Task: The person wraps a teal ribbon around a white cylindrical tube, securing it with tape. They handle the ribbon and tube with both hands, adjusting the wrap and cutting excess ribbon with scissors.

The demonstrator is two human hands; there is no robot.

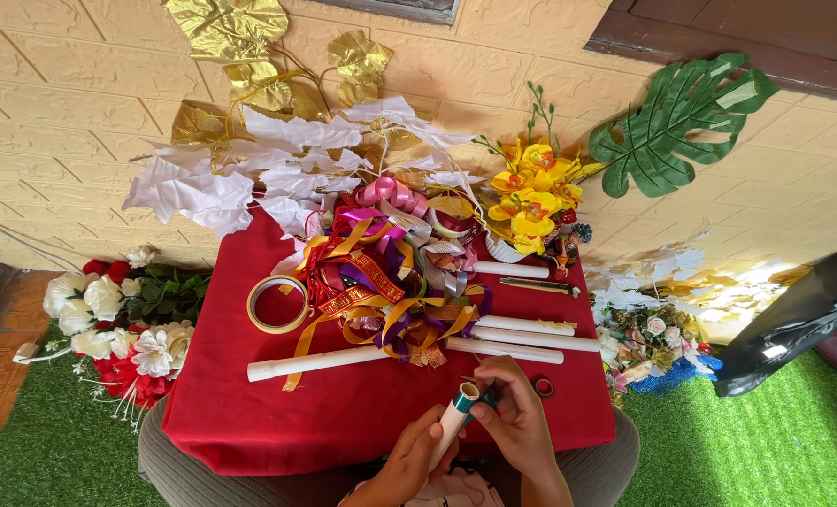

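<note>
- Two hands meet at 6 o'clock in the head view, at the near edge of the worktop, which is draped in red cloth.
- Left hand: fingers curl around the lower part of a white tube, grasping it; the tube tilts up toward 1 o'clock.
- Right hand: fingers pinch at the top end of the white tube, where a band of green tape wraps it; what the fingertips grip beyond the tube's end cannot be told.
- Small tape ring: lies on the red cloth just beside the right hand, at its 2 o'clock.
- Long white tube: lies flat across the cloth at 11 o'clock from the hands, with a gold ribbon trailing over it.
- Stacked white tubes: lie side by side at 12 to 1 o'clock from the hands, apart from them.
- Ribbon heap: a tangle of red, gold, purple and pink ribbons at the centre of the cloth.
- Tape roll: a pale ring lying flat at 9 o'clock from the ribbon heap.
- Yellow artificial flowers: at the far right of the cloth, at 1 o'clock.
- White fabric leaves: at the far side, against the wall, with gold leaves above.
- Green leaf: leans on the wall at 2 o'clock.
- White and red flower bunch: lies on the green turf at 9 o'clock.
</note>
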